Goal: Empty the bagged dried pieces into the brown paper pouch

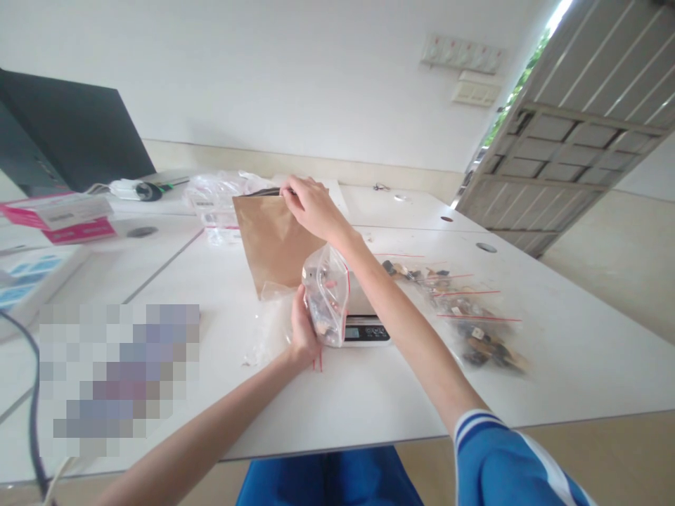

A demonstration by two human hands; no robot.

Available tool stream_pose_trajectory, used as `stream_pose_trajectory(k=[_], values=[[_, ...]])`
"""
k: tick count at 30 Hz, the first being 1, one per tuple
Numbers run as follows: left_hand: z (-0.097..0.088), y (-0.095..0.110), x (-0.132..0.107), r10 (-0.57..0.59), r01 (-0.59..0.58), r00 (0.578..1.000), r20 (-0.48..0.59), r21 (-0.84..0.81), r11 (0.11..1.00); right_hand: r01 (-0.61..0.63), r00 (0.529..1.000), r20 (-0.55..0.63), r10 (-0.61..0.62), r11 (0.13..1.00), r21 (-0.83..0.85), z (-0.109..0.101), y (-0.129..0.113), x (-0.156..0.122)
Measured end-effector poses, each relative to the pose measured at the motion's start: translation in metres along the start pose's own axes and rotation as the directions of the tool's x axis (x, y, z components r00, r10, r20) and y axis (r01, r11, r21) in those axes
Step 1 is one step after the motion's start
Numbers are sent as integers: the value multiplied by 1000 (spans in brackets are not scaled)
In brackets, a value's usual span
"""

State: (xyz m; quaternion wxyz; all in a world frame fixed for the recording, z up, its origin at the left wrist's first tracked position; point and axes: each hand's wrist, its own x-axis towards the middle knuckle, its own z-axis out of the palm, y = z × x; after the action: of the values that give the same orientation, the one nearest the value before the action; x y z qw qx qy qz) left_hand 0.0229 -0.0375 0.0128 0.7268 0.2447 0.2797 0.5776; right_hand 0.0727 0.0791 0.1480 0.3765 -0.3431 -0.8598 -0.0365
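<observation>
Our left hand (303, 334) closed around a zip bag (325, 299), our right hand (313, 207) pinching a kraft paper bag (274, 239), digital scale (366, 330) just beside, more zip bags (464, 323) at two o'clock

Bright blue short-sleeved sports shirt (498, 467), white-and-blue striped cuff (472, 425), white stripe down sleeve; matching blue bottoms (330, 481); bare left hand (303, 330), bare right hand (313, 207).

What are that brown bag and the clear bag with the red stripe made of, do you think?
The rectangular brown bag, pinched by the right hand, looks like matte kraft paper: dull, even tan, with soft folds. The clear red-striped zip bag, in the left hand, looks like thin glossy plastic, probably polyethylene: see-through, crinkled, with bright highlights.
</observation>
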Motion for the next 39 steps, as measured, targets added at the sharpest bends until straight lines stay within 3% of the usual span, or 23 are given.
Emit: stream_pose_trajectory(k=[3, 6, 8, 9, 10, 12, 14, 16, 20, 23, 26, 30, 35, 39], values=[[-1, -2, -4, 23, -23, 1000, 0, 12, 1000, 54, 993, -105, -49, 998, 45, -18, -7, -11], [-1, -4, -6, 48, -48, 999, 21, 5, 999, 13, 986, -163, 22, 978, 210, -50, -22, -37], [1, -5, -7, 87, -86, 996, 13, -43, 995, -50, 999, 7, 51, 946, 321, -71, -36, -61], [2, -5, -7, 107, -108, 994, -8, -62, 992, -90, 984, 173, 31, 935, 344, -80, -43, -74], [3, -5, -8, 126, -128, 991, -34, -69, 989, -136, 945, 325, 28, 940, 314, -87, -49, -86], [6, -6, -9, 153, -158, 983, -102, -49, 986, -193, 880, 465, 99, 969, 158, -95, -59, -107], [8, -5, -12, 175, -181, 971, -165, -23, 983, -223, 843, 505, 188, 975, 10, -94, -64, -121], [11, -2, -15, 183, -188, 958, -222, -1, 982, -226, 834, 510, 212, 973, -35, -87, -63, -129], [16, 5, -18, 230, -222, 956, -182, 63, 973, -198, 836, 537, 114, 975, 102, -73, -56, -133], [15, 7, -19, 243, -228, 963, -118, 129, 965, -194, 866, 494, 82, 964, 181, -66, -53, -135], [10, 9, -21, 260, -235, 959, -112, 197, 952, -168, 886, 461, 57, 965, 203, -60, -51, -137], [5, 18, -28, 316, -270, 942, -109, 311, 911, -189, 853, 518, 62, 962, 196, -55, -49, -140], [1, 31, -38, 329, -260, 935, -135, 373, 891, -144, 884, 466, 32, 968, 206, -54, -50, -141], [-5, 37, -39, 326, -215, 925, -195, 439, 872, -238, 820, 567, 78, 947, 214, -53, -56, -141]])
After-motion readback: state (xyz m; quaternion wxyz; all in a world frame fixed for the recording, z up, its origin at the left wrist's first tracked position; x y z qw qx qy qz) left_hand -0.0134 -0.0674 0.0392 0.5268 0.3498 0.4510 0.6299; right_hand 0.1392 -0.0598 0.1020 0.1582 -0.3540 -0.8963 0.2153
